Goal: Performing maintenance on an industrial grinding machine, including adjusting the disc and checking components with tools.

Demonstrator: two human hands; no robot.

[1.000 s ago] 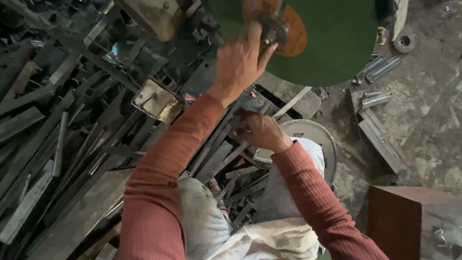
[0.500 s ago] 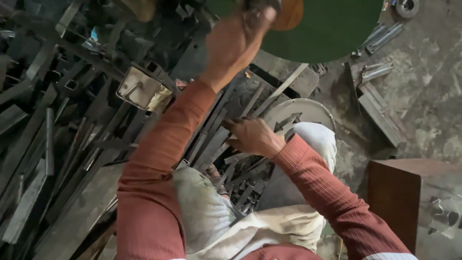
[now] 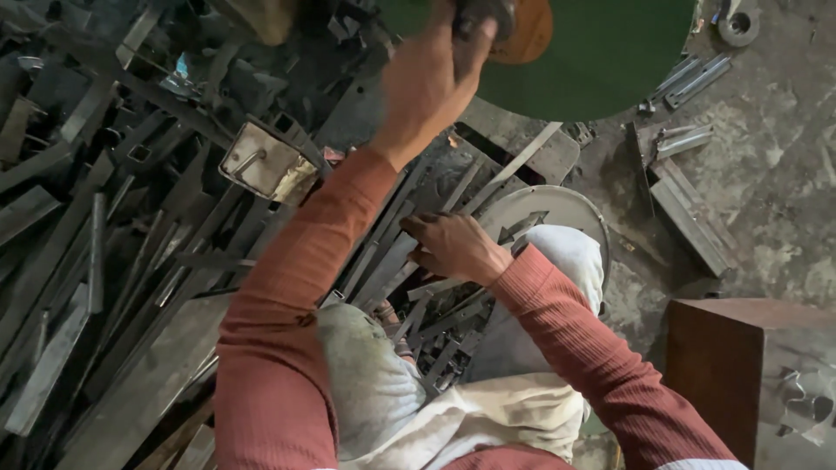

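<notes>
My left hand [image 3: 431,83] is raised at the top of the view and closed around a dark handle [image 3: 479,13] next to an orange disc [image 3: 527,35] on a green machine guard [image 3: 601,57]. My right hand [image 3: 453,248] reaches down with curled fingers into a pile of flat metal strips [image 3: 392,252] between my knees; I cannot tell whether it grips one. Both arms wear rust-red ribbed sleeves, and my knees are in pale trousers.
Several long steel bars and strips [image 3: 104,261] lie heaped over the left side. A cream metal box with a handle [image 3: 261,161] sits among them. A round metal plate [image 3: 557,213] lies by my right knee. A brown block [image 3: 740,365] stands at lower right on a concrete floor [image 3: 775,191].
The view has tilted, so the green guard and left hand sit higher in the frame. The right hand has moved slightly left over the strips.
</notes>
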